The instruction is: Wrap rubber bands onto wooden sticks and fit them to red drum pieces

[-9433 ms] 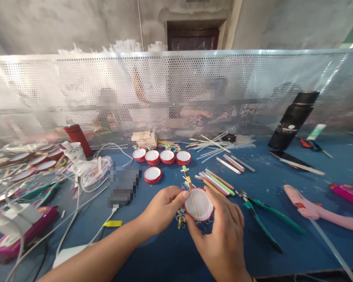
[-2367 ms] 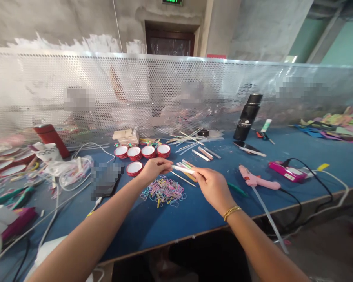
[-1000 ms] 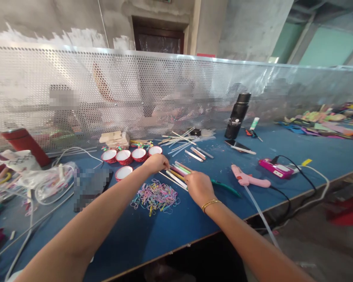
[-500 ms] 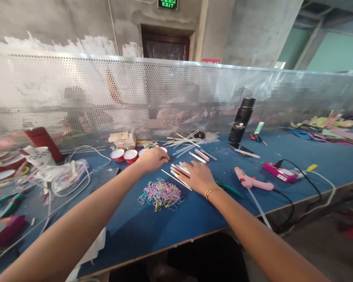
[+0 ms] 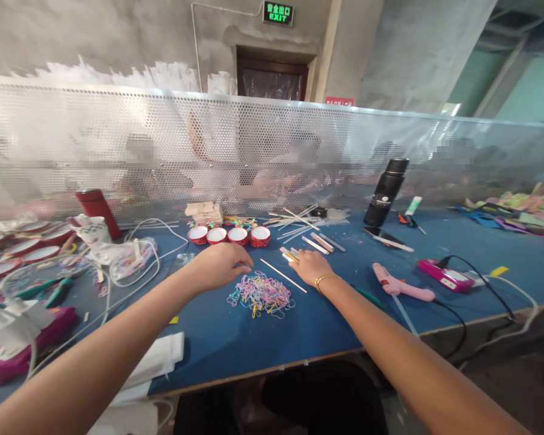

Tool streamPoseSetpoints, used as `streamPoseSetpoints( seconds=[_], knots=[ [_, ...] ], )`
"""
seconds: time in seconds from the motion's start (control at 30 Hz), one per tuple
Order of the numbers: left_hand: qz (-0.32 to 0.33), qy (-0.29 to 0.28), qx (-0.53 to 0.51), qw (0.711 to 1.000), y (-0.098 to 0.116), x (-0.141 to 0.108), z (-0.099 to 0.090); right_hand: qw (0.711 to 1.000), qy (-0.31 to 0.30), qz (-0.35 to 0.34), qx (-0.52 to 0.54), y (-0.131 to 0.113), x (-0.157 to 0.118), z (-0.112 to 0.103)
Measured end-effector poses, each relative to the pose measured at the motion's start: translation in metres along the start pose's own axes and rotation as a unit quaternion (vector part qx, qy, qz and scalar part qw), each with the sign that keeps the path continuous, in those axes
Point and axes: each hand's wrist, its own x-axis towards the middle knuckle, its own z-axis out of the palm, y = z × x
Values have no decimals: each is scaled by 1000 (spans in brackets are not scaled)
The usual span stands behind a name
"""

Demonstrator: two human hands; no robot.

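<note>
My left hand (image 5: 224, 264) hovers left of a thin wooden stick (image 5: 283, 275), fingers loosely bent and apart with nothing visible in them. A tangled pile of pastel cord loops (image 5: 265, 294) lies just to its right and nearer to me. My right hand (image 5: 309, 267) rests on the table, its fingers closed over a small bundle of pastel-coloured sticks (image 5: 291, 254). Only the left ends of that bundle show. Behind the left hand stand several small round red pieces with white tops (image 5: 238, 236). More thick pale sticks (image 5: 320, 243) lie beyond the right hand.
To the right are a pink glue gun (image 5: 401, 284), a magenta power strip (image 5: 445, 275), a phone (image 5: 385, 237) and a black bottle (image 5: 387, 192). Cables, a red bottle (image 5: 98, 212) and a white cup (image 5: 93, 232) crowd the left. A perforated metal screen (image 5: 263, 151) bounds the back.
My left hand has moved left and towards me, away from the sticks. The bundle under my right hand is drawn together and shifted slightly away from me. The view has turned slightly left.
</note>
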Motion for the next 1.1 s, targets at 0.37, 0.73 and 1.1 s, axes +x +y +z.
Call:
streamPoseSetpoints(
  seconds=[0.37,0.73,1.1],
  knots=[
    [-200,98,63,973,-22,-87,-40,989,125,-66,37,5,-64,-21],
    [-335,169,111,920,14,-87,-27,927,245,-191,210,-39,-118,-11],
    [-352,481,80,799,-4,-85,-22,953,187,-178,160,-53,-62,-15]
  ],
)
